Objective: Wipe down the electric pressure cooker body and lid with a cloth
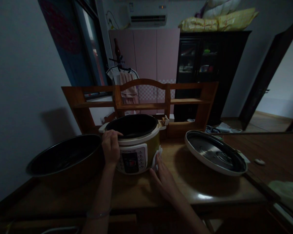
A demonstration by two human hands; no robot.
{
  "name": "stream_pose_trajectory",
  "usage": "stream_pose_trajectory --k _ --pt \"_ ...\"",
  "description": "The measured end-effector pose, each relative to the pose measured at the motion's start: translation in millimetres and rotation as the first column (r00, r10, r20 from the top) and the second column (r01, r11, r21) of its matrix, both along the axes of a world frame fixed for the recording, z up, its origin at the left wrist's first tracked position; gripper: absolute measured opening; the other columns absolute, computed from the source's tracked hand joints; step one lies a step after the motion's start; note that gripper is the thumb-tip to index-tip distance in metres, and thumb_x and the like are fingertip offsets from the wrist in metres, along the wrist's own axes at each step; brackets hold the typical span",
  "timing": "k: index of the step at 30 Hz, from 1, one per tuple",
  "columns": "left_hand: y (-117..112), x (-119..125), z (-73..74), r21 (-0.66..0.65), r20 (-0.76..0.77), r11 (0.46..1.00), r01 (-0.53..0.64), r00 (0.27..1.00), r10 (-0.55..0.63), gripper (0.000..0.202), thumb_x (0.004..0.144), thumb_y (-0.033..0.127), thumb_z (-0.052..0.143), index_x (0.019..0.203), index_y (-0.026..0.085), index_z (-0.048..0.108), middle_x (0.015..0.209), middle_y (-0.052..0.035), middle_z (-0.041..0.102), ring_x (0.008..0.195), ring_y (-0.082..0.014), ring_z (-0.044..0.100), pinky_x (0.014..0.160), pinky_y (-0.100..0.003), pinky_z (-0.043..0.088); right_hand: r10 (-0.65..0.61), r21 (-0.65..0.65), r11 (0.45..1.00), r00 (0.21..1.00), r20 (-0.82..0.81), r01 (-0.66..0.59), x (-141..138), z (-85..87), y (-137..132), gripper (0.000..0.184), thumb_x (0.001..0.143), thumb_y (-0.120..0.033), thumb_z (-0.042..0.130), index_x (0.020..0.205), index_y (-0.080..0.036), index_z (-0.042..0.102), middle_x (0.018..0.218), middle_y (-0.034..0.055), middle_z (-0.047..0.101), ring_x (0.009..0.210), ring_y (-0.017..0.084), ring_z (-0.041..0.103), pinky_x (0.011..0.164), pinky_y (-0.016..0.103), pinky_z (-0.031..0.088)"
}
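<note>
Both forearms [101, 198] are cut off by the bottom edge. The right hand [164, 178] holds a white cloth [159, 150] — largely covered by that hand — against the side of the one cooker [156, 143], which stands lidless on the wooden table [172, 151]. The left hand [111, 148] grips the cooker's front-left rim. One dark pot [63, 174] sits left, one lid [209, 149], inner face up, right; pot and cooker insides are too dark to read. Behind, a wooden shelf [142, 106] blocks part of a pink wardrobe [145, 55] showing three doors.

Olive-white cooker [153, 147], white cloth [160, 149], pink wardrobe [146, 53]
</note>
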State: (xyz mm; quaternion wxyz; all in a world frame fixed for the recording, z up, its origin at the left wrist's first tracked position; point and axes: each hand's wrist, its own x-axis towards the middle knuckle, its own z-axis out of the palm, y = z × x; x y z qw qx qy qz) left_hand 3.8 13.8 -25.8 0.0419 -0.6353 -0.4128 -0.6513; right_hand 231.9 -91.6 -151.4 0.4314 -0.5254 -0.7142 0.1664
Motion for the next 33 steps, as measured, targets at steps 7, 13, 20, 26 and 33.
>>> stream_pose_trajectory --k 7,13,20,26,33 --pt "0 0 -0.7 -0.020 0.016 1.000 -0.015 1.000 0.015 0.046 0.102 0.042 0.031 0.077 0.023 0.063 0.086 -0.0052 0.061 0.099 -0.0217 0.057 0.098 -0.036 0.041 0.011 0.015 1.000 1.000 -0.012 -0.011 1 -0.7 -2 0.073 0.104 -0.048 0.042 0.162 -0.026 0.004 0.168 0.0031 0.009 0.155 0.023 0.012 0.126 0.049 0.021" --pt "1 0 -0.2 -0.002 0.010 1.000 -0.006 1.000 0.006 0.046 0.102 0.042 0.031 0.076 0.023 0.063 0.083 -0.0048 0.061 0.099 -0.0223 0.056 0.097 -0.036 0.041 -0.010 0.000 1.000 1.000 0.013 0.010 1 -0.1 -1 0.075 0.104 -0.050 0.042 0.162 -0.026 0.002 0.168 0.0030 0.008 0.155 0.023 0.012 0.126 0.049 0.021" --pt "0 1 -0.2 -0.005 0.021 1.000 -0.006 1.000 0.006 0.045 0.102 0.042 0.031 0.075 0.023 0.063 0.084 -0.0051 0.061 0.098 -0.0221 0.056 0.096 -0.036 0.040 -0.049 -0.016 0.999 0.999 0.015 0.050 2 -9.5 3 0.077 0.101 -0.055 0.045 0.162 -0.021 0.012 0.167 0.0066 0.016 0.154 0.028 0.016 0.126 0.053 0.020" --pt "-1 1 0.2 -0.017 0.013 1.000 -0.020 1.000 0.020 0.046 0.102 0.042 0.030 0.075 0.023 0.062 0.084 -0.0054 0.061 0.098 -0.0221 0.056 0.097 -0.036 0.041 -0.043 -0.035 0.998 0.999 0.012 0.043 2 -4.9 1 0.077 0.102 -0.055 0.044 0.162 -0.021 0.010 0.167 0.0065 0.013 0.154 0.028 0.015 0.126 0.052 0.020" --pt "1 0 -1.1 0.008 0.017 1.000 -0.001 1.000 0.000 0.046 0.102 0.042 0.031 0.075 0.022 0.063 0.084 -0.0052 0.061 0.098 -0.0219 0.056 0.097 -0.036 0.040 -0.059 -0.058 0.996 0.995 0.084 0.064 2 -7.9 2 0.079 0.102 -0.057 0.041 0.162 -0.016 0.010 0.167 0.0098 0.013 0.154 0.029 0.014 0.125 0.051 0.020"
